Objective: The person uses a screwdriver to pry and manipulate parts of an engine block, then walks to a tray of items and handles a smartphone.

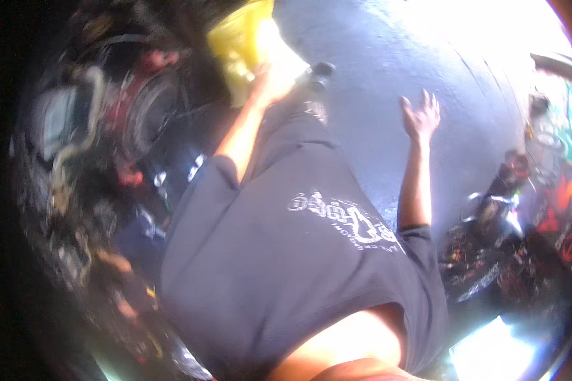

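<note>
At the upper middle, my left hand (270,86) is closed at the near edge of a bright yellow, plastic-looking thing (238,38). Blur and glare hide whether this is a bag or a container, and the fingers show only in part. Out to the right, my right hand (421,117) is held over the floor with its fingers spread and nothing in it.
Grey-blue floor (362,70) stretches ahead under strong glare. On the left stand blurred machine parts, among them a red and black round part (149,114). Dark, motorbike-like clutter (489,241) lies to the right, beside a brightly painted wall (565,197).
</note>
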`<control>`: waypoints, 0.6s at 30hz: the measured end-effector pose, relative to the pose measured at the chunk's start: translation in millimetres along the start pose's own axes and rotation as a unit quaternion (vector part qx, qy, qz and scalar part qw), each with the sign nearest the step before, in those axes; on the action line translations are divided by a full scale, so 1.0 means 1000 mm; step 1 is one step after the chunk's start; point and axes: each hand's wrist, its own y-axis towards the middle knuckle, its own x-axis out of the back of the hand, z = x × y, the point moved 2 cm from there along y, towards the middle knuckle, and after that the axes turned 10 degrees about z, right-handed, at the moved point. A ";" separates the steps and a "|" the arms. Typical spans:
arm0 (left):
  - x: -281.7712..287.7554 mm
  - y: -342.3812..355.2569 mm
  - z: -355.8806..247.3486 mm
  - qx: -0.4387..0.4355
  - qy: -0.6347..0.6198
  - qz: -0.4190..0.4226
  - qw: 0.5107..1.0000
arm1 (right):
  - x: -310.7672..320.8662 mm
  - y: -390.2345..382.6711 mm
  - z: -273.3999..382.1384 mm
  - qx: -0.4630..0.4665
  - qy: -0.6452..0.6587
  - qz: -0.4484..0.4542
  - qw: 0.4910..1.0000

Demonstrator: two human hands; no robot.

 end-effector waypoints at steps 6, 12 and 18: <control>-0.037 0.110 0.055 0.172 -0.233 -0.186 0.939 | 0.031 0.160 0.061 0.083 -0.137 0.045 0.986; 0.091 0.250 -0.038 0.174 -0.281 -0.085 0.940 | -0.011 0.269 -0.056 -0.208 0.135 0.217 0.944; 0.209 0.453 -0.121 0.024 -0.262 -0.092 0.960 | -0.203 0.229 -0.206 -0.248 0.193 0.324 0.892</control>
